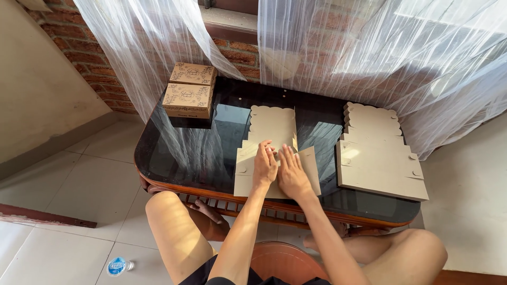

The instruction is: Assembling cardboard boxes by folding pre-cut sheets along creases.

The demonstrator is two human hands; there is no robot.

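A flat, unfolded brown cardboard box blank [272, 129] with a scalloped far edge lies on the dark glass table [174, 158] in front of me. My left hand [264, 165] and my right hand [292, 172] rest palm down side by side on its near half, fingers pressing the card. Neither hand grips anything. To the right lies a stack of similar flat blanks [377, 158]. Two folded, printed brown boxes [189, 96] stand one behind the other at the table's far left corner.
The table has a wooden rim [211, 195] and stands against a brick wall with sheer white curtains [369, 47]. My bare knees flank a round stool below. A small plastic bottle [118, 266] lies on the tiled floor at left.
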